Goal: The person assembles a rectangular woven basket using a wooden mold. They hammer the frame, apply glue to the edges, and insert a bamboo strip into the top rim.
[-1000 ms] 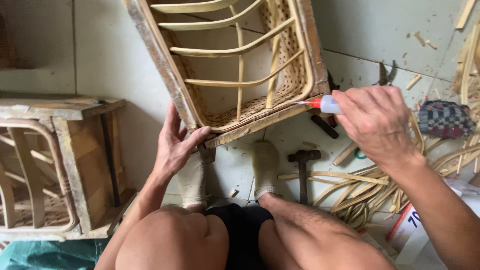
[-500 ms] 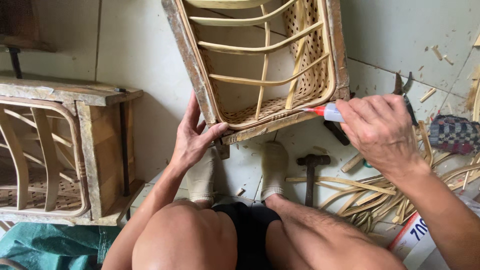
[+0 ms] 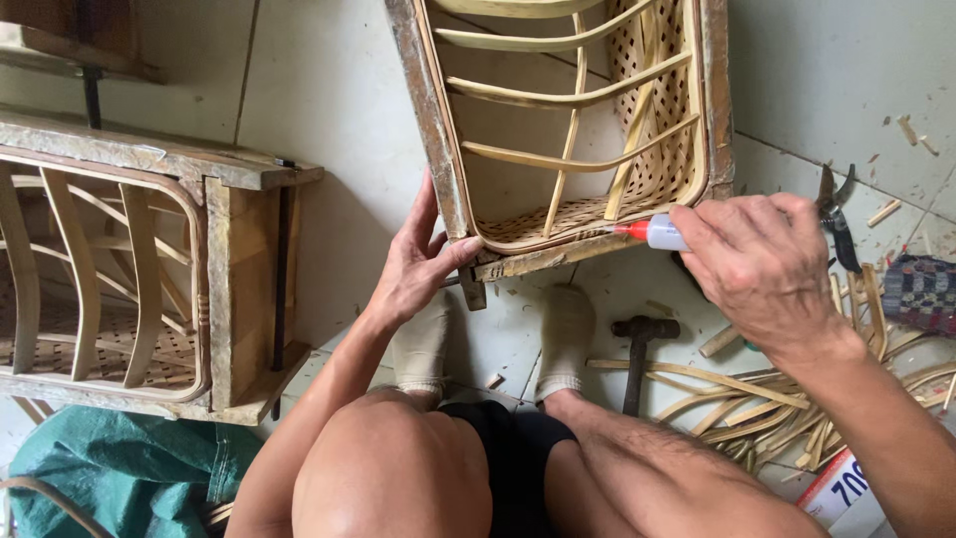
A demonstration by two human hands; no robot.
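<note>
The wooden frame (image 3: 438,130) stands tilted on the tiled floor (image 3: 329,90) at about 12 o'clock from the person's knees, open side toward the camera. Inside it run curved cane slats (image 3: 558,95), with woven cane panel (image 3: 657,149) lining its right wall and its bottom (the top of the frame is cut off by the picture's edge).

The left hand (image 3: 418,264) grips the frame's lower left corner, thumb hooked over the edge and fingers spread up the outer post. The right hand (image 3: 762,259), at 2 o'clock from the knees, is closed around a small glue bottle (image 3: 662,233); only the bottle's white neck and red nozzle show, the rest being hidden in the fist. The nozzle tip points left and touches, or all but touches, the frame's lower right rim; actual contact is hard to make out.

At 9 o'clock a second, similar frame (image 3: 229,289) lies on its side, holding the same slats and weave, its left part cut off. Two socked feet (image 3: 563,339) rest under the first frame. A hammer (image 3: 637,349) lies just right of them, beside loose cane strips (image 3: 757,399). Cutters (image 3: 836,214) at 2 o'clock are partly hidden behind the right hand. A green cloth (image 3: 119,468) sits at 8 o'clock.
</note>
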